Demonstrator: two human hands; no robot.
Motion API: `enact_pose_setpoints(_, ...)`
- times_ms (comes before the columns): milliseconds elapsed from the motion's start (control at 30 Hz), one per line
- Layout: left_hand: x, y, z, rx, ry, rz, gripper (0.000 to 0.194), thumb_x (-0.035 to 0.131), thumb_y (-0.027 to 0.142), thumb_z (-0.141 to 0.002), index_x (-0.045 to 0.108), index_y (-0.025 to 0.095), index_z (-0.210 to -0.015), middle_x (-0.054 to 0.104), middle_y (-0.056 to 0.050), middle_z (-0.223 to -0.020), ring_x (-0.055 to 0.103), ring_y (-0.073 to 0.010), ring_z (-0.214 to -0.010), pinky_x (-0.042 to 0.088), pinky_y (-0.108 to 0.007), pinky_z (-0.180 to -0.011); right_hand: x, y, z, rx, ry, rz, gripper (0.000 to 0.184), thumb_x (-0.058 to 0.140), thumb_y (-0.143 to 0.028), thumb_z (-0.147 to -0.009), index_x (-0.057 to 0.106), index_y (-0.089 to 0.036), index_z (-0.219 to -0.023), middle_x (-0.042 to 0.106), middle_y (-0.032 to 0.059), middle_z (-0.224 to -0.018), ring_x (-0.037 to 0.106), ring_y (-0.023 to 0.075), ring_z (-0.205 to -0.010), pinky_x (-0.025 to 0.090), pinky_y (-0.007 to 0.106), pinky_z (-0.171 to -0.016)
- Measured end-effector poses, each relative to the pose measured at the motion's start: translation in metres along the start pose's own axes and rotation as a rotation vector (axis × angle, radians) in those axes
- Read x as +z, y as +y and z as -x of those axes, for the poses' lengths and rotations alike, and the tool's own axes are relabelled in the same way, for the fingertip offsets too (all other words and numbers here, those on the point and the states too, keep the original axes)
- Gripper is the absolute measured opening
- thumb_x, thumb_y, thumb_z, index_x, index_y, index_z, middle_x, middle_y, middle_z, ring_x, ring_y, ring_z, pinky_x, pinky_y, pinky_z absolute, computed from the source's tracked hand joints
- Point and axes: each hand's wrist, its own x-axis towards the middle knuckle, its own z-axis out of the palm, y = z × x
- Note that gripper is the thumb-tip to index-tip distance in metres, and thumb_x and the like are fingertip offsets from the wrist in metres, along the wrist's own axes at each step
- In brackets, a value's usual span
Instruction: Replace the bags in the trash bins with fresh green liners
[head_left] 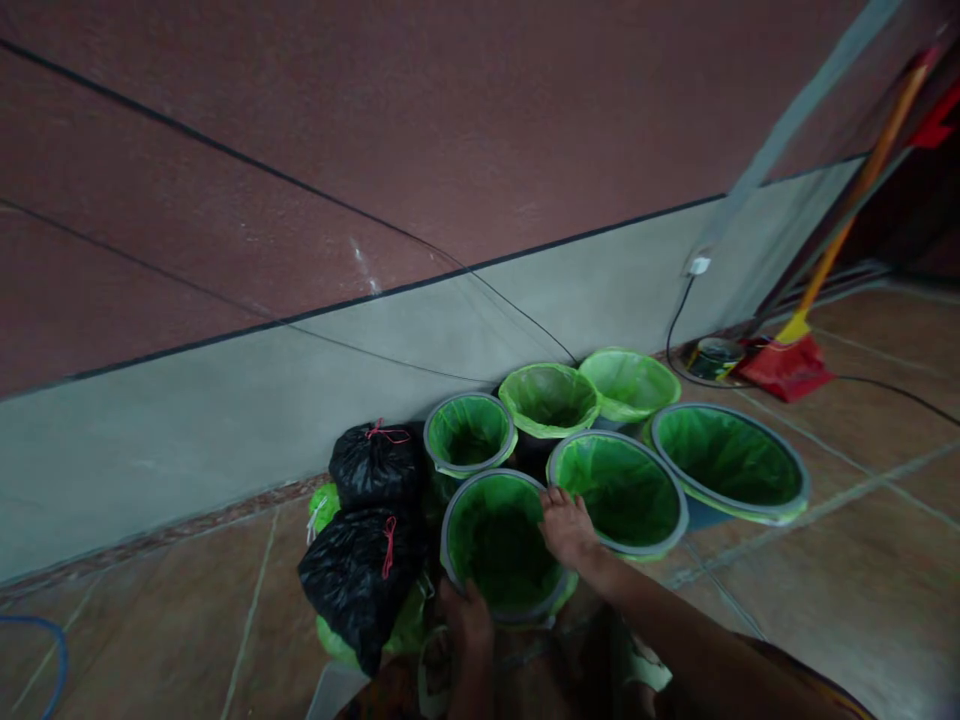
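The front trash bin [459, 492] has a grey ring rim and a green bag lining its inside. My right hand [568, 525] is closed over the bin's right rim, where it meets the neighbouring bin. At the lower left of the same rim, my left hand [466, 612] holds the edge, its fingers partly dark and blurred. Right beside it stands another lined bin [679, 500] with a grey rim. Behind are a smaller grey-rimmed bin [435, 455] and two bins whose green bags fold over the top, a middle one [551, 372] and a right one [626, 358].
A wide lined bin [802, 490] stands at the right. Tied black garbage bags [360, 570] lie left, on green ones. A red broom [791, 365] leans near a small can [716, 358]. Cables run along the wall [225, 420]; a blue hose [60, 650] lies lower left.
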Motion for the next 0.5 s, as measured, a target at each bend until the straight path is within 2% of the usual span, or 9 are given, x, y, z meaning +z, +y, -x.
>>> enact_pose_setpoints(67,-0.002,0.01,-0.007,-0.059,0.031,0.01,0.05,0.043,0.029,-0.089,0.046,0.001,-0.13,0.061,-0.026,-0.122,0.061,-0.0297,-0.114,0.05,-0.036,-0.091,-0.007,0.0,-0.017,-0.032,0.025,0.009,0.056,0.045,-0.009,-0.081,0.046,-0.004,-0.137,0.046,0.022,-0.141,0.04,0.0318,-0.131,0.033,0.047,-0.107)
enact_pose_setpoints(133,-0.004,0.021,-0.015,-0.078,0.048,-0.017,0.054,0.041,0.033,-0.09,0.043,0.0,-0.133,0.06,-0.029,-0.12,0.06,-0.033,-0.114,0.048,-0.041,-0.092,-0.008,-0.004,-0.038,-0.082,0.028,0.028,0.059,0.044,-0.008,-0.082,0.04,-0.002,-0.14,0.04,0.0224,-0.145,0.036,0.0314,-0.135,0.03,0.044,-0.11)
enact_pose_setpoints(267,-0.004,0.033,-0.029,-0.028,0.08,-0.075,0.055,0.044,0.034,-0.089,0.044,0.0,-0.133,0.062,-0.029,-0.114,0.062,-0.036,-0.107,0.049,-0.047,-0.089,0.012,-0.015,-0.073,-0.143,-0.003,0.03,0.062,0.043,-0.01,-0.082,0.035,0.001,-0.143,0.037,0.0237,-0.147,0.032,0.0321,-0.137,0.028,0.042,-0.111)
enact_pose_setpoints(367,0.002,0.029,-0.034,0.026,0.067,-0.042,0.043,0.051,0.031,-0.088,0.053,0.009,-0.126,0.064,-0.021,-0.113,0.063,-0.0317,-0.106,0.051,-0.041,-0.087,0.038,-0.019,-0.085,-0.138,0.001,0.0,0.068,0.045,-0.011,-0.079,0.031,0.004,-0.144,0.039,0.0258,-0.145,0.033,0.034,-0.135,0.027,0.044,-0.112)
enact_pose_setpoints(500,0.008,0.013,-0.033,0.049,0.038,-0.007,0.032,0.056,0.036,-0.088,0.058,0.021,-0.117,0.06,-0.008,-0.12,0.059,-0.0215,-0.106,0.051,-0.038,-0.088,0.065,-0.018,-0.086,-0.114,0.09,-0.02,0.076,0.049,-0.014,-0.075,0.026,0.004,-0.146,0.044,0.0257,-0.14,0.039,0.0368,-0.129,0.021,0.049,-0.114)
